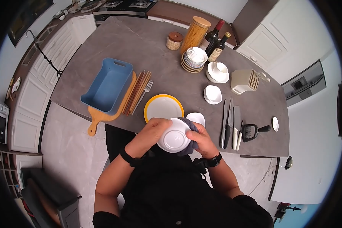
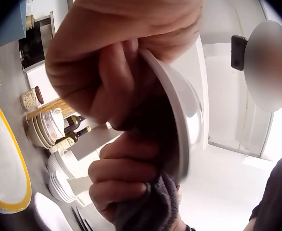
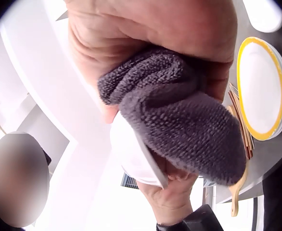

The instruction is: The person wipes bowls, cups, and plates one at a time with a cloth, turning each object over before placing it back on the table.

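A small white dish [image 1: 174, 137] is held up in front of the body, its underside with a round foot ring facing the head camera. My left hand [image 1: 150, 133] grips its left rim, thumb on the underside and fingers curled behind. My right hand [image 1: 204, 141] holds a dark grey towel cloth [image 3: 189, 125] against the dish's right side, with the thumb over the rim. In the left wrist view the right fingers press the bunched cloth [image 2: 148, 207] at the dish's inner side. Beyond the dish, a yellow-rimmed plate [image 1: 164, 107] and a squarish white dish [image 1: 196, 119] lie on the table.
Left on the grey table [image 1: 148, 49] are a blue tray [image 1: 109, 85] on a wooden board [image 1: 95, 121], chopsticks [image 1: 137, 93] and a fork [image 1: 143, 95]. Right are stacked bowls [image 1: 212, 94], knives [image 1: 229, 125], a black slotted turner [image 1: 250, 132] and a knife block [image 1: 244, 81]. Bottles [image 1: 217, 49] stand behind.
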Demonstrator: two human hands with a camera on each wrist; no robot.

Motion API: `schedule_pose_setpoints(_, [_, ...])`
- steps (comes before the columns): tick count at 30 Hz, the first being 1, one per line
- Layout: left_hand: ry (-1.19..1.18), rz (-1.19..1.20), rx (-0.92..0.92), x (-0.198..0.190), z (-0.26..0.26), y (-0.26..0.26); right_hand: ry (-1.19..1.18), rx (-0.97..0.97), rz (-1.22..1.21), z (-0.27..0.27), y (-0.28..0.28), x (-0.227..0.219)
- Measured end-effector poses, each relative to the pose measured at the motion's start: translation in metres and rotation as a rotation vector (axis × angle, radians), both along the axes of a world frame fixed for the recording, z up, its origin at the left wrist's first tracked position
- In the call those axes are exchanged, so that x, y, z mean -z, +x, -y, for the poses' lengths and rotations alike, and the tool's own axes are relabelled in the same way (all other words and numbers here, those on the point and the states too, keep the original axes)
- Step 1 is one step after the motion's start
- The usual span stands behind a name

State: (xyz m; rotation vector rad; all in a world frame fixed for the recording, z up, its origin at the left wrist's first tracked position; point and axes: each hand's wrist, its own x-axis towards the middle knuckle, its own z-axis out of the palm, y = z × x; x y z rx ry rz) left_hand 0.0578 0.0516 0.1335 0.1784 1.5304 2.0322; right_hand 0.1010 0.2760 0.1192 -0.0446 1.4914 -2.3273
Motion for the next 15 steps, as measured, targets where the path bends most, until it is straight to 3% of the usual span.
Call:
schedule_pose_setpoints(3, [0.036, 0.029, -0.238, -0.001, -0.005, 0.001, 0.243, 0.218, -0.073, 0.01, -0.011, 0.006])
schedule_pose_setpoints(6, [-0.072, -0.148, -0.392, 0.024, -0.009, -0.003, 0.539, 0.386, -0.181, 0.013, -0.019, 0.005])
schedule_pose_setpoints(7, [-0.091, -0.191, -0.431, 0.03, -0.011, -0.004, 0.601, 0.409, -0.195, 0.015, -0.018, -0.001])
schedule_pose_setpoints(10, [-0.136, -0.289, -0.528, 0.042, -0.024, -0.004, 0.938, 0.476, -0.694, 0.032, -0.017, -0.02])
schedule_pose_setpoints(12, [-0.144, -0.317, -0.583, 0.055, -0.041, -0.004, 1.126, 0.359, -0.91, 0.05, -0.012, -0.022])
schedule_pose_setpoints(14, [-0.253, -0.605, -0.748, 0.063, -0.054, 0.005, 1.128, 0.375, -0.987, 0.067, -0.012, -0.032])
schedule_pose_setpoints(15, [-0.156, -0.504, -0.735, 0.05, -0.054, 0.009, 1.069, 0.379, -0.966, 0.065, -0.016, -0.03])
